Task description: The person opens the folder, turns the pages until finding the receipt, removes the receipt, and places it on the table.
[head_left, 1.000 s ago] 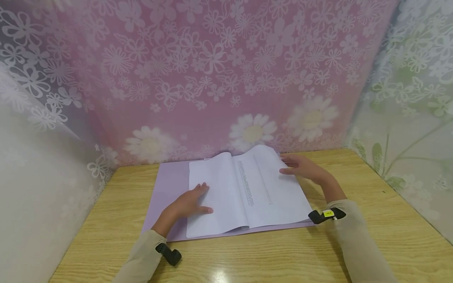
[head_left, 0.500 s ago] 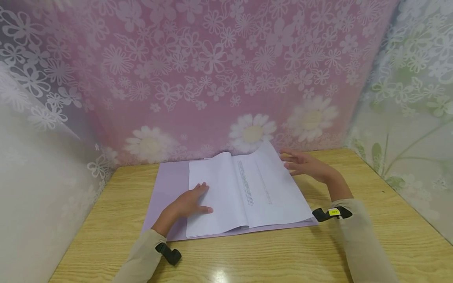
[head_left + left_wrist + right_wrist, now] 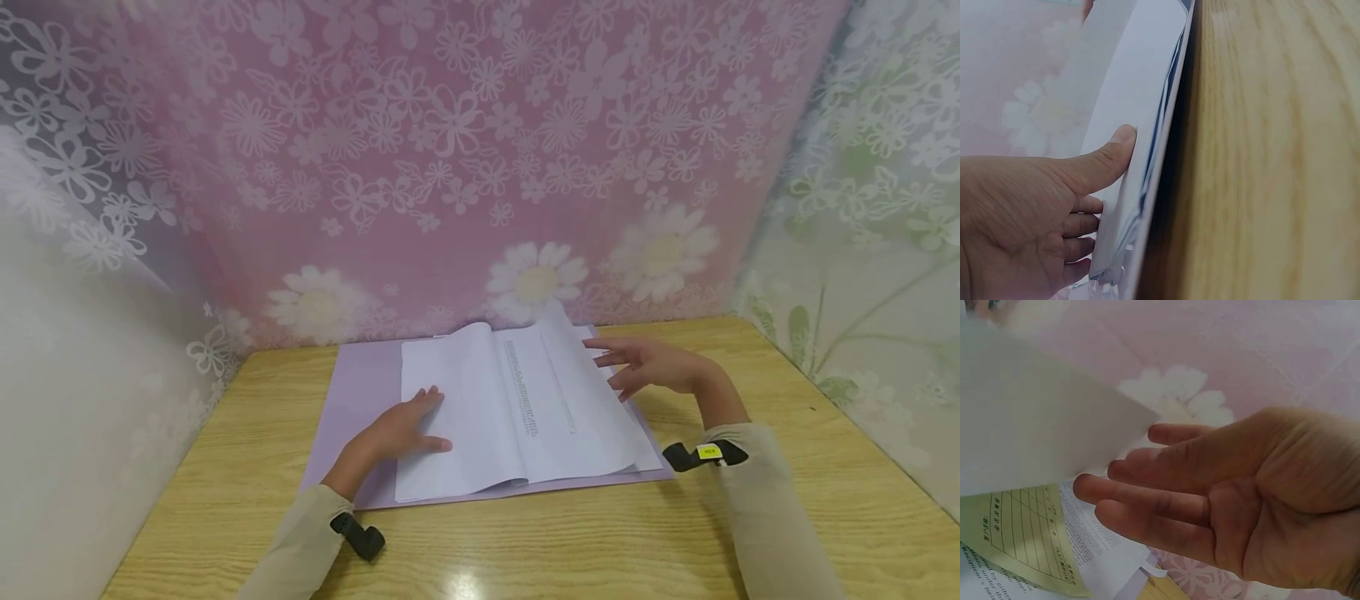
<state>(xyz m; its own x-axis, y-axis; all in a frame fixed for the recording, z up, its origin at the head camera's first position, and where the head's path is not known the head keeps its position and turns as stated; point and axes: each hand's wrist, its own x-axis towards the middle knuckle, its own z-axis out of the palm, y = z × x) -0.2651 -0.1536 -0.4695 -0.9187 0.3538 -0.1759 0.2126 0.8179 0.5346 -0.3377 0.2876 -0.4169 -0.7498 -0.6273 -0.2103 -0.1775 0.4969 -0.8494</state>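
A folder with a light purple cover [image 3: 363, 375] lies spread on the table, full of white sheets. My left hand [image 3: 397, 429] rests on the left-hand page [image 3: 465, 408], thumb apart from the other fingers; in the left wrist view the thumb [image 3: 1110, 159] lies along the sheets near the folder's lower edge. At the right, a printed page [image 3: 558, 392] is lifted and bowed leftward. The fingertips of my right hand [image 3: 652, 367] touch its outer edge, fingers extended and spread. Beneath it, the right wrist view shows a yellow-green form [image 3: 1029, 544] and printed sheets [image 3: 1094, 531].
The wood-grain table [image 3: 480, 550] extends in front of the folder and to both sides. A pink floral backdrop [image 3: 450, 167] stands right behind the folder, with pale patterned sides left and right. Each sleeve carries a black wrist camera [image 3: 360, 537].
The right-hand page has risen and curled leftward off the stack, uncovering the sheet below at its right edge. My right hand has shifted slightly, its fingers more spread. The left hand stays put.
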